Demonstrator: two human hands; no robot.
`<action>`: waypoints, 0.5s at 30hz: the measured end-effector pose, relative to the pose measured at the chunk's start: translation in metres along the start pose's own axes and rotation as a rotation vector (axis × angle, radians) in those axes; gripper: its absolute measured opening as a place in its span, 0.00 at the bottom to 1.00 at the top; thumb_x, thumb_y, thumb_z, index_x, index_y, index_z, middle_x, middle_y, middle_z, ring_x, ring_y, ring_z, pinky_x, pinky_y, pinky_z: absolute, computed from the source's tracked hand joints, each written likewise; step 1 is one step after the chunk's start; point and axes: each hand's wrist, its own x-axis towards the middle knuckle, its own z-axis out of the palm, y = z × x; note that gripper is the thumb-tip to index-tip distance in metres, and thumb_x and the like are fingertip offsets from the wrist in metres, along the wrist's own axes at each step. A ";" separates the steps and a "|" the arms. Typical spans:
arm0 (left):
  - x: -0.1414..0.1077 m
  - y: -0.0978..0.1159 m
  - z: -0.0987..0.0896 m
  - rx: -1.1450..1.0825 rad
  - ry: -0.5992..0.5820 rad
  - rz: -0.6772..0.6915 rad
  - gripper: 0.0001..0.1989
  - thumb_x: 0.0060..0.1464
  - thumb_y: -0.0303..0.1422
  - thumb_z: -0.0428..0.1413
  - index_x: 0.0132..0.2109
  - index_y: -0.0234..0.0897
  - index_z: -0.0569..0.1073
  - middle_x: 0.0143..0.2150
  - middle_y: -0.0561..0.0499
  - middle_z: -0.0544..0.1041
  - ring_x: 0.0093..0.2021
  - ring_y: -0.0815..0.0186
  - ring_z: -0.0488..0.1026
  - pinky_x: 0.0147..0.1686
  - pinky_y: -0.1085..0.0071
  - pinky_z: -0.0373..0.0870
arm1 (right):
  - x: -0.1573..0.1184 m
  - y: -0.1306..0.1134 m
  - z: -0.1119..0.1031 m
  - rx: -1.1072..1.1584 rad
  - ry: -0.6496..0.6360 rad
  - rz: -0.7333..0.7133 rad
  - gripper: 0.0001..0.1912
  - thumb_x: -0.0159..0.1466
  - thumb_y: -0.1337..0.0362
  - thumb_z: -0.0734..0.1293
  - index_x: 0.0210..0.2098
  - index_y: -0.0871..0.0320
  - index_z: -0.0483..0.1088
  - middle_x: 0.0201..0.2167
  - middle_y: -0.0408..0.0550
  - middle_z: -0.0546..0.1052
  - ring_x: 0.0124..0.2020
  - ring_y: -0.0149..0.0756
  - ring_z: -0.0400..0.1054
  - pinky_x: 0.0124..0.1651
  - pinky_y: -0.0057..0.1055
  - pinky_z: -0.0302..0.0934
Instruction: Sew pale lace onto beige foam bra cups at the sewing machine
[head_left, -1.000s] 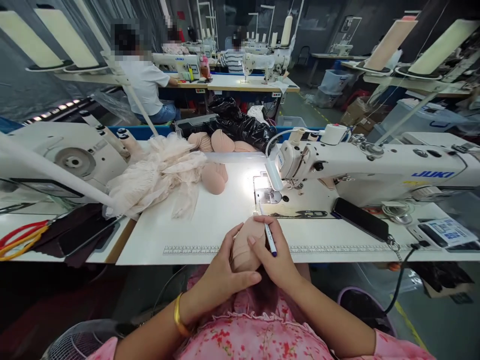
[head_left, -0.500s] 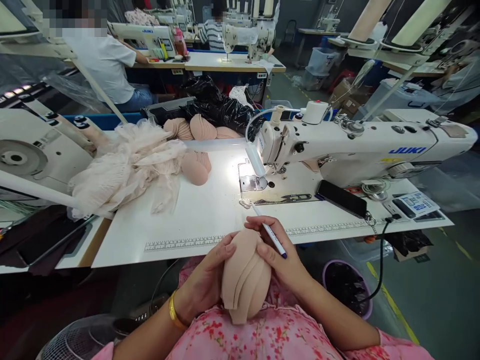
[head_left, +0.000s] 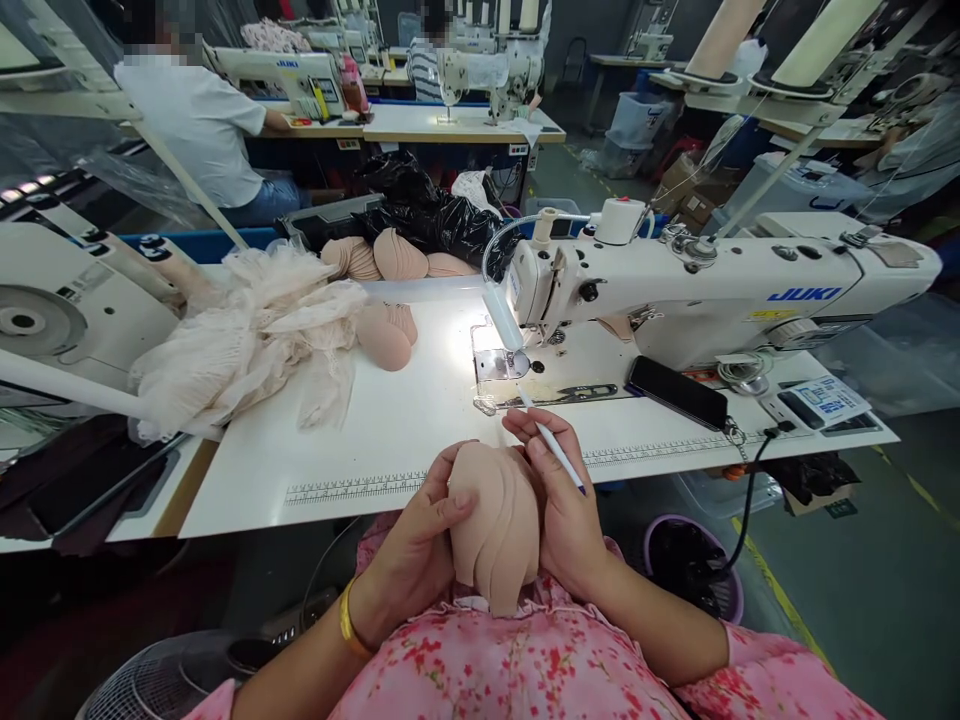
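Observation:
A fanned stack of beige foam bra cups (head_left: 495, 530) is held upright over my lap, at the table's front edge. My left hand (head_left: 420, 540) wraps its left side, with the thumb lying across the front cup. On the other side my right hand (head_left: 568, 510) rests its palm against the stack and grips a white pen (head_left: 559, 453) with a dark blue end between thumb and fingers. The pen points up and away towards the sewing machine. Some of the right fingers are hidden behind the cups.
Ahead stands a lit JUKI sewing machine (head_left: 675, 280), with a black phone (head_left: 677, 392) and thread snips (head_left: 589, 391) by it. Loose cups (head_left: 386, 338) and sheer pale fabric (head_left: 255, 340) lie left. A ruler strip (head_left: 352, 488) runs along the table front. A person (head_left: 191, 130) sits beyond.
The cup stack has turned slightly and its lower end has risen. My right thumb has left the front of the cups and is now at the pen, which has shifted right.

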 end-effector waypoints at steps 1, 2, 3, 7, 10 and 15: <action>0.000 -0.001 -0.001 -0.003 -0.014 -0.011 0.28 0.48 0.36 0.73 0.57 0.51 0.77 0.57 0.50 0.79 0.61 0.50 0.75 0.62 0.56 0.72 | 0.000 0.000 0.000 -0.018 0.020 0.004 0.15 0.72 0.51 0.69 0.55 0.45 0.71 0.60 0.48 0.78 0.64 0.45 0.70 0.65 0.45 0.63; 0.000 -0.002 -0.002 -0.009 -0.026 -0.018 0.28 0.48 0.36 0.73 0.56 0.52 0.77 0.57 0.50 0.79 0.62 0.50 0.74 0.62 0.56 0.72 | -0.001 0.000 0.001 -0.038 0.035 0.011 0.15 0.72 0.51 0.69 0.55 0.45 0.71 0.59 0.47 0.79 0.62 0.45 0.71 0.63 0.45 0.65; 0.000 -0.003 -0.003 -0.020 -0.033 -0.023 0.27 0.49 0.39 0.73 0.56 0.51 0.77 0.58 0.50 0.79 0.62 0.50 0.74 0.62 0.56 0.71 | -0.001 0.000 0.001 -0.057 0.036 0.016 0.14 0.72 0.51 0.69 0.55 0.45 0.71 0.59 0.47 0.79 0.60 0.45 0.72 0.62 0.44 0.66; -0.001 -0.008 -0.010 -0.079 0.002 -0.061 0.19 0.57 0.47 0.68 0.52 0.46 0.81 0.59 0.48 0.79 0.64 0.49 0.72 0.66 0.55 0.69 | -0.004 0.002 -0.003 -0.084 -0.051 -0.011 0.12 0.73 0.51 0.68 0.53 0.45 0.72 0.56 0.45 0.79 0.56 0.42 0.73 0.61 0.42 0.66; -0.005 -0.011 -0.018 -0.122 -0.003 -0.106 0.18 0.55 0.40 0.69 0.53 0.50 0.82 0.58 0.51 0.80 0.63 0.52 0.74 0.66 0.57 0.68 | -0.006 0.008 -0.011 -0.068 -0.088 0.017 0.13 0.73 0.50 0.67 0.53 0.46 0.72 0.56 0.46 0.80 0.58 0.43 0.72 0.65 0.43 0.63; -0.012 -0.013 -0.021 -0.122 -0.037 -0.128 0.27 0.61 0.46 0.64 0.65 0.49 0.76 0.63 0.46 0.78 0.68 0.47 0.70 0.71 0.50 0.63 | -0.019 0.023 -0.023 0.045 -0.256 0.131 0.16 0.74 0.47 0.65 0.57 0.44 0.72 0.59 0.48 0.79 0.60 0.46 0.72 0.67 0.49 0.62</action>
